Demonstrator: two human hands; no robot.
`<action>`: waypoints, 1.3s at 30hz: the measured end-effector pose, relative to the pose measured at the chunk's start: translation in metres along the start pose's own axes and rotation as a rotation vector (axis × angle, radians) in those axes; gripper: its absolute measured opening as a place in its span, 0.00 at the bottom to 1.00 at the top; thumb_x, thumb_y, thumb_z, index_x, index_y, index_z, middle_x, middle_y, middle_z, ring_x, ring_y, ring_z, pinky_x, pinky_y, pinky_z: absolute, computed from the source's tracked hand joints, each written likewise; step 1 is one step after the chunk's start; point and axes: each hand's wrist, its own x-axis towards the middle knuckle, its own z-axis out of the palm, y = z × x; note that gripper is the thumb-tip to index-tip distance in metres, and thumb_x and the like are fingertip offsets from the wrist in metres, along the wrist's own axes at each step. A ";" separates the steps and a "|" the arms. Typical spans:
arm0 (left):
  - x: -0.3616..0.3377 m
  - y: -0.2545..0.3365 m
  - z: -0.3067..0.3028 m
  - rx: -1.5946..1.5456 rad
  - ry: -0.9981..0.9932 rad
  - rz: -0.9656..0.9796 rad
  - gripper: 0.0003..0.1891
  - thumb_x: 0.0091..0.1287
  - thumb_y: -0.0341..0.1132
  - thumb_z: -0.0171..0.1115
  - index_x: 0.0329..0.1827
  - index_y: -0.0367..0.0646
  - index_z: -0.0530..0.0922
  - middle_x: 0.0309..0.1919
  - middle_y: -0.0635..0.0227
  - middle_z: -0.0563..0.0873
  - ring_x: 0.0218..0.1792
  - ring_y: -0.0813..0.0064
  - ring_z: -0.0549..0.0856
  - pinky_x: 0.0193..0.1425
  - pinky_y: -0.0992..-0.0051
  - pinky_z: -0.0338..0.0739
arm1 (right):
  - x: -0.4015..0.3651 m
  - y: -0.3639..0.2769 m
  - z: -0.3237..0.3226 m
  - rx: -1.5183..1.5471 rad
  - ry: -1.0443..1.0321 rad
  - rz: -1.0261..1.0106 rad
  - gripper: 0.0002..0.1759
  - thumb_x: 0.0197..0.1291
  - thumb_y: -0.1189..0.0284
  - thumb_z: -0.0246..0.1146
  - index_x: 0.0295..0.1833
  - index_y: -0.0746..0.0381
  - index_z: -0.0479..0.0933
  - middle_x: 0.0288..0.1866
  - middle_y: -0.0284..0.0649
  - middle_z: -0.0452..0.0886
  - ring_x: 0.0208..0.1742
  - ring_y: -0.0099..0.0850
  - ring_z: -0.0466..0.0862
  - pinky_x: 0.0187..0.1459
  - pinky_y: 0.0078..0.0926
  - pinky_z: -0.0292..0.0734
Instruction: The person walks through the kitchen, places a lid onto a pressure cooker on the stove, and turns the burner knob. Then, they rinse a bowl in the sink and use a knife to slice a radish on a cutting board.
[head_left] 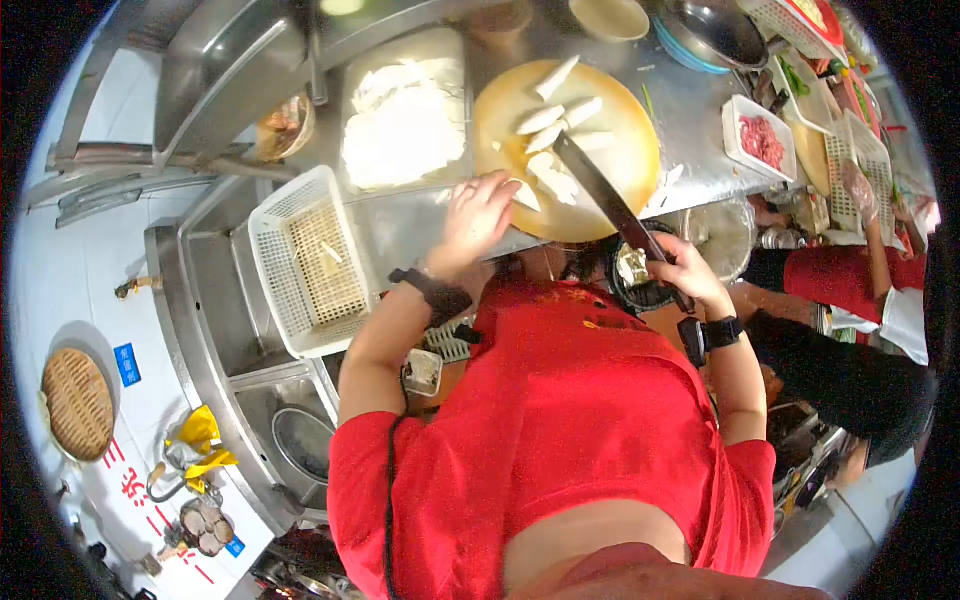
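Note:
My right hand is wrapped round the handle of a long dark knife, whose blade reaches over the round yellowish board. Several white pieces lie scattered on that board around the knife tip. At the board's left edge is my left hand, its fingertips beside one white piece; whether it grips that piece is too small to tell. Further left, a tray holds a heap of white slices.
A white basket sits by the metal sink on the left. On the right stand a white tray of red meat, a dark pan and more baskets. A co-worker's gloved hand shows at the far right.

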 end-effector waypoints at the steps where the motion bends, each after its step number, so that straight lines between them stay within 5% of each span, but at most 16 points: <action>1: 0.001 0.008 0.005 0.024 -0.023 0.018 0.16 0.53 0.29 0.58 0.46 0.47 0.77 0.50 0.66 0.75 0.50 0.59 0.75 0.52 0.65 0.71 | -0.002 0.011 0.001 -0.020 -0.018 -0.008 0.25 0.49 0.77 0.59 0.57 0.65 0.70 0.32 0.31 0.75 0.32 0.21 0.73 0.35 0.19 0.70; 6: -0.004 0.017 0.045 -0.064 -0.065 -0.027 0.21 0.51 0.26 0.57 0.51 0.46 0.73 0.54 0.63 0.72 0.53 0.59 0.73 0.56 0.62 0.69 | 0.003 0.040 0.014 0.008 -0.101 -0.002 0.26 0.48 0.75 0.58 0.57 0.67 0.70 0.35 0.34 0.77 0.35 0.23 0.73 0.38 0.21 0.71; 10: -0.011 -0.004 0.072 -0.062 -0.050 -0.076 0.16 0.51 0.23 0.59 0.44 0.44 0.74 0.48 0.60 0.74 0.48 0.57 0.76 0.50 0.63 0.73 | 0.016 0.037 0.017 -0.059 -0.034 -0.003 0.25 0.48 0.75 0.57 0.56 0.67 0.70 0.37 0.38 0.78 0.37 0.25 0.74 0.40 0.22 0.71; 11: -0.009 -0.008 0.074 -0.175 -0.026 -0.144 0.16 0.50 0.22 0.59 0.43 0.43 0.74 0.48 0.60 0.74 0.47 0.56 0.77 0.48 0.63 0.74 | 0.019 0.034 0.021 0.010 0.045 -0.004 0.17 0.47 0.75 0.58 0.45 0.69 0.71 0.28 0.32 0.70 0.32 0.23 0.70 0.34 0.23 0.67; 12: -0.010 -0.010 0.074 -0.286 -0.001 -0.213 0.15 0.50 0.22 0.59 0.42 0.43 0.74 0.49 0.59 0.73 0.46 0.55 0.77 0.47 0.62 0.74 | 0.025 0.043 0.021 -0.013 0.084 -0.028 0.20 0.46 0.74 0.58 0.48 0.68 0.71 0.29 0.37 0.73 0.32 0.26 0.72 0.36 0.26 0.69; 14: -0.011 -0.006 0.068 -0.274 0.049 -0.154 0.15 0.47 0.21 0.62 0.39 0.43 0.74 0.47 0.59 0.73 0.43 0.56 0.78 0.44 0.64 0.76 | 0.030 0.045 0.021 -0.172 0.188 -0.198 0.21 0.46 0.75 0.56 0.50 0.68 0.70 0.33 0.43 0.76 0.35 0.30 0.76 0.39 0.28 0.70; 15: -0.009 0.003 0.058 -0.305 0.123 -0.088 0.15 0.46 0.20 0.64 0.37 0.43 0.74 0.47 0.59 0.73 0.42 0.58 0.78 0.43 0.65 0.76 | 0.031 0.045 0.020 -0.242 0.184 -0.137 0.21 0.49 0.73 0.58 0.50 0.66 0.70 0.36 0.50 0.79 0.38 0.40 0.80 0.41 0.33 0.72; 20: 0.005 0.047 0.010 -0.425 0.323 0.039 0.18 0.44 0.20 0.68 0.36 0.42 0.71 0.48 0.60 0.70 0.47 0.61 0.76 0.47 0.69 0.74 | 0.033 0.057 0.031 -0.562 0.285 -0.117 0.19 0.55 0.64 0.60 0.49 0.62 0.72 0.34 0.53 0.79 0.37 0.51 0.79 0.37 0.42 0.73; 22: 0.013 0.052 -0.001 -0.420 0.347 0.052 0.19 0.45 0.19 0.68 0.39 0.40 0.72 0.49 0.59 0.70 0.48 0.62 0.75 0.48 0.70 0.74 | 0.034 0.064 0.032 -0.642 0.261 -0.204 0.19 0.56 0.59 0.58 0.51 0.55 0.70 0.25 0.51 0.79 0.29 0.51 0.79 0.32 0.46 0.74; 26: 0.020 0.051 0.002 -0.697 0.267 -0.175 0.22 0.51 0.18 0.65 0.50 0.36 0.71 0.50 0.57 0.74 0.50 0.68 0.76 0.51 0.73 0.73 | 0.044 0.066 0.034 -0.698 0.275 -0.244 0.18 0.55 0.61 0.58 0.50 0.55 0.70 0.24 0.52 0.78 0.27 0.51 0.79 0.29 0.47 0.74; 28: 0.021 0.052 0.001 -1.078 0.155 -0.503 0.21 0.55 0.19 0.63 0.53 0.35 0.71 0.47 0.60 0.78 0.45 0.72 0.78 0.51 0.74 0.73 | 0.048 0.068 0.033 -0.721 0.324 -0.227 0.18 0.55 0.61 0.58 0.50 0.56 0.70 0.24 0.52 0.78 0.27 0.51 0.79 0.29 0.47 0.74; 30: 0.018 0.047 0.006 -1.088 0.191 -0.426 0.19 0.60 0.22 0.59 0.55 0.35 0.70 0.45 0.62 0.81 0.40 0.75 0.80 0.46 0.75 0.75 | 0.049 0.069 0.033 -0.744 0.368 -0.205 0.19 0.55 0.61 0.58 0.50 0.57 0.70 0.24 0.53 0.78 0.27 0.51 0.79 0.29 0.47 0.74; 35: 0.013 0.042 0.009 -1.639 0.028 -0.774 0.18 0.70 0.36 0.48 0.58 0.35 0.66 0.42 0.60 0.81 0.35 0.76 0.81 0.34 0.76 0.78 | 0.057 0.069 0.033 -0.802 0.365 -0.153 0.18 0.55 0.62 0.57 0.50 0.58 0.69 0.26 0.52 0.79 0.29 0.50 0.80 0.29 0.47 0.74; 39: 0.019 0.044 0.008 -1.812 -0.071 -0.731 0.19 0.71 0.38 0.46 0.59 0.36 0.64 0.42 0.59 0.80 0.34 0.76 0.81 0.35 0.77 0.78 | 0.064 0.057 0.039 -0.814 0.355 -0.113 0.15 0.55 0.64 0.56 0.47 0.59 0.69 0.26 0.51 0.79 0.29 0.49 0.80 0.29 0.47 0.75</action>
